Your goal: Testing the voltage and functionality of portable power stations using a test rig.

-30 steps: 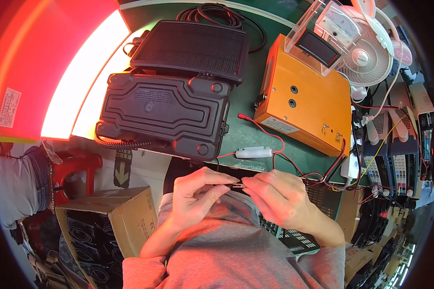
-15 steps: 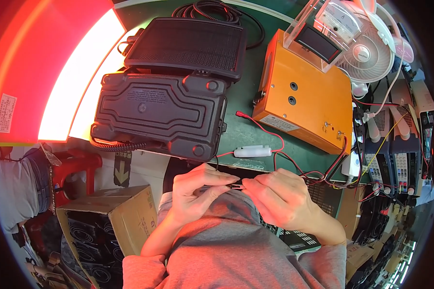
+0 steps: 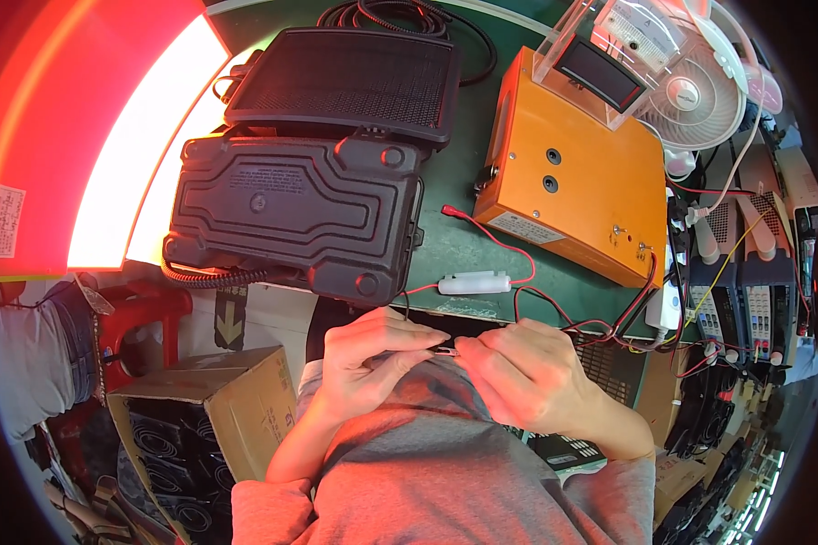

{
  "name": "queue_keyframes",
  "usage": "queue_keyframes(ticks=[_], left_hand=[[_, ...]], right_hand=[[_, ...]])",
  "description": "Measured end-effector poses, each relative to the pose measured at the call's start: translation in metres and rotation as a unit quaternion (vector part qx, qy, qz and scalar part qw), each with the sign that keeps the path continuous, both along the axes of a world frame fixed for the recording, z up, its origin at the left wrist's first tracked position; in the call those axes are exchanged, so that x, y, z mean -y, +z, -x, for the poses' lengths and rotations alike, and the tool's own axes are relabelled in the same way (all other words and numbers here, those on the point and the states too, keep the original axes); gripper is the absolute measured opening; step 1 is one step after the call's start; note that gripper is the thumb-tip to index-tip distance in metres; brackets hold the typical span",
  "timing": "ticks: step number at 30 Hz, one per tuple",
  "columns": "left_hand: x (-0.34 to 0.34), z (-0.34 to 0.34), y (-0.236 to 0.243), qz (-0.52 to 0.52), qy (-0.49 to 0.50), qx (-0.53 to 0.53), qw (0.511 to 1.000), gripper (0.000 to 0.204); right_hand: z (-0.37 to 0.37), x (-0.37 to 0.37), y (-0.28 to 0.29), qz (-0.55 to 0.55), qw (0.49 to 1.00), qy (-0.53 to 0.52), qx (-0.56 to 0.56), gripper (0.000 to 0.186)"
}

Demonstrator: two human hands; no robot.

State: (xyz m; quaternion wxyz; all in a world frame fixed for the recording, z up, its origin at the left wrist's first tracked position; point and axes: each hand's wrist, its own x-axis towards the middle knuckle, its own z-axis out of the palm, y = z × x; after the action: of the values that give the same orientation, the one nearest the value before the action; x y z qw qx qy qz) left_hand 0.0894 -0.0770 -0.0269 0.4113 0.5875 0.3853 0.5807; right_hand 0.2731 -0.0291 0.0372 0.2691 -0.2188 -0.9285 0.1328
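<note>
My left hand [image 3: 365, 359] and my right hand [image 3: 527, 372] meet in front of the bench edge, thumbs and fingers pinched. Between the fingertips shows a small dark connector [image 3: 443, 351] with a shiny metal part; its exact kind is too small to make out. A thin black cable [image 3: 406, 304] runs up from my left hand towards the bench. Just beyond the hands lies a white inline holder [image 3: 474, 282] on a red wire, whose red plug end [image 3: 449, 211] rests on the green bench top [image 3: 445, 245].
A ribbed black case [image 3: 291, 213] and a black panel [image 3: 345, 86] occupy the bench's left. An orange box [image 3: 577, 173] with a clear-covered meter stands right, before a fan [image 3: 691, 100]. A cardboard box [image 3: 214, 386] of coiled cables and a red stool [image 3: 141, 318] are lower left.
Both hands keep their pinch on the small connector, with only a slight shift of the fingers. The view has moved a little; the bench things stay put.
</note>
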Motion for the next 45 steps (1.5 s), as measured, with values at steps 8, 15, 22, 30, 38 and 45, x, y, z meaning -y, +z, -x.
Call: queue_keyframes(ticks=[8,15,22,30,38,45], left_hand=[[-0.001,0.006,0.0,-0.025,-0.026,-0.072,0.997,0.02],[0.006,0.0,0.025,0.081,0.013,-0.129,0.988,0.021],[-0.01,-0.022,0.058,-0.159,0.189,-0.352,0.903,0.022],[-0.059,-0.058,0.039,-0.109,0.196,-0.467,0.855,0.019],[-0.019,-0.034,0.103,0.02,0.031,-0.021,0.999,0.013],[-0.008,-0.008,0.103,0.154,-0.016,0.003,0.988,0.025]], right_hand=[[-0.004,-0.005,0.011,0.039,0.995,0.045,0.077,0.026],[-0.008,-0.01,0.014,0.064,0.997,0.005,0.038,0.028],[-0.044,0.011,0.033,0.054,0.996,0.077,0.001,0.023],[-0.033,0.049,-0.043,0.033,0.948,0.126,0.291,0.018],[-0.008,0.071,-0.132,0.586,0.724,-0.228,-0.284,0.046],[-0.046,0.066,-0.094,0.647,0.733,-0.134,0.164,0.006]])
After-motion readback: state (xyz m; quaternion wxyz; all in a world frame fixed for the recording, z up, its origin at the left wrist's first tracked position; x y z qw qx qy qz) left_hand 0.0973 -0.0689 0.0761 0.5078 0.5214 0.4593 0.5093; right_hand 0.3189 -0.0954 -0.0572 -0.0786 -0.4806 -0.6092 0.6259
